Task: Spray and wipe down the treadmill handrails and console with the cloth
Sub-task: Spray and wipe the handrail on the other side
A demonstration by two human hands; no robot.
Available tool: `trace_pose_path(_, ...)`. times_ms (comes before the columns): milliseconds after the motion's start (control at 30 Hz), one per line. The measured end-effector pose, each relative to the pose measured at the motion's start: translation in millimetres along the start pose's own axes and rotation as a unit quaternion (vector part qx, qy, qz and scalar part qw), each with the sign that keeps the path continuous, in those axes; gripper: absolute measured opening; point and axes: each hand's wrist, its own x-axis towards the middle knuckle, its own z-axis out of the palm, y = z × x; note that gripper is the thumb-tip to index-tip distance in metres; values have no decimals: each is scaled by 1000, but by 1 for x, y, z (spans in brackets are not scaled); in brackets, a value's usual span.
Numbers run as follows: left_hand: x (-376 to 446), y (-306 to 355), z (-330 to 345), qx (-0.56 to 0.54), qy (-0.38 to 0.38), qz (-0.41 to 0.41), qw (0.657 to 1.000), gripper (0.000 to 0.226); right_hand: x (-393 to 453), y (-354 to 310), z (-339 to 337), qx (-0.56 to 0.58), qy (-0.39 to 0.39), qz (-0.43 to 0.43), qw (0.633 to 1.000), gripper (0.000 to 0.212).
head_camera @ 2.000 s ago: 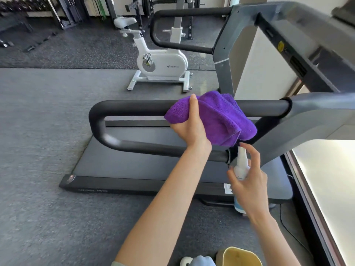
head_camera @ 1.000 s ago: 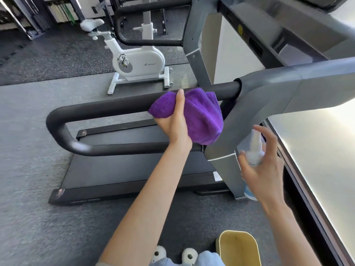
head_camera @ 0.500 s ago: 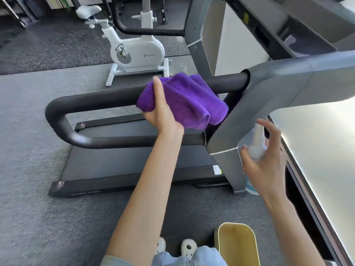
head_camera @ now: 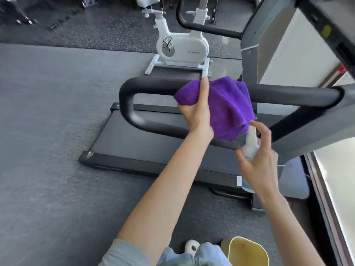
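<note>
across the left of the view, grey gym floor (head_camera: 48, 131) runs up to the treadmill deck (head_camera: 153, 141), with a white exercise bike (head_camera: 182, 47) standing well behind it. next comes the near handrail (head_camera: 153, 84), a black padded loop whose curved end sits at the left. the left hand (head_camera: 196, 112) grips the purple cloth (head_camera: 228, 104) over the top bar, thumb lying along the top and fingers wrapped under, so the cloth is bunched around the rail about midway along. a loose fold hangs down toward the lower bar. just right of it, the right hand (head_camera: 257, 162) holds the white spray bottle (head_camera: 249, 146) upright, fingers closed round its body and forefinger raised over the nozzle, which sits close to the hanging fold.

risk, as i judge it: a spray from this close would soak the cloth rather than the rail, and the dangling fold could skip the underside. the console (head_camera: 326, 20) at upper right looks untouched; mist drifting onto its electronics would be a worry.
</note>
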Motion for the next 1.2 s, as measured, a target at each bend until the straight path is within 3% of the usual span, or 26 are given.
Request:
trace_pose_path(267, 52, 76, -51, 18, 112, -11, 993, 62, 1, -20, 21, -15, -7, -7, 1000, 67)
trace_pose_path(400, 59, 74, -62, 49, 73, -3, 996, 59, -1, -26, 33, -18, -1, 3, 1000, 65)
trace_pose_path(500, 64, 65, -84, 118, 23, 55, 991, 52, -5, -30, 43, -20, -6, 7, 1000, 65)
trace_pose_path(600, 72, 54, -122, 265, -41, 139, 953, 55, -10, -29, 49, -29, -4, 14, 999, 64)
trace_pose_path(667, 81, 52, -139, 392, -104, 192, 894, 60, -13, -28, 52, -32, -6, 18, 999, 63)
trace_pose_path(700, 89, 54, -145, 461, -137, 231, 846, 63, -15, -29, 53, -33, -6, 22, 999, 63)
trace_pose_path(833, 119, 52, -151, 686, -202, 393, 578, 82, -19, -29, 54, -42, 12, 38, 998, 66)
trace_pose_path(933, 125, 21, -148, 824, -202, 366, 383, 89, -19, -27, 53, -46, 28, 52, 997, 67)
trace_pose_path(967, 125, 10, -147, 850, -189, 359, 335, 86, -18, -25, 53, -44, 32, 56, 997, 67)
trace_pose_path(1033, 124, -4, -144, 866, -165, 360, 305, 75, -17, -23, 53, -45, 34, 61, 997, 68)
trace_pose_path(1200, 129, -15, -136, 842, -153, 416, 308, 63, -15, -20, 55, -41, 44, 75, 995, 66)
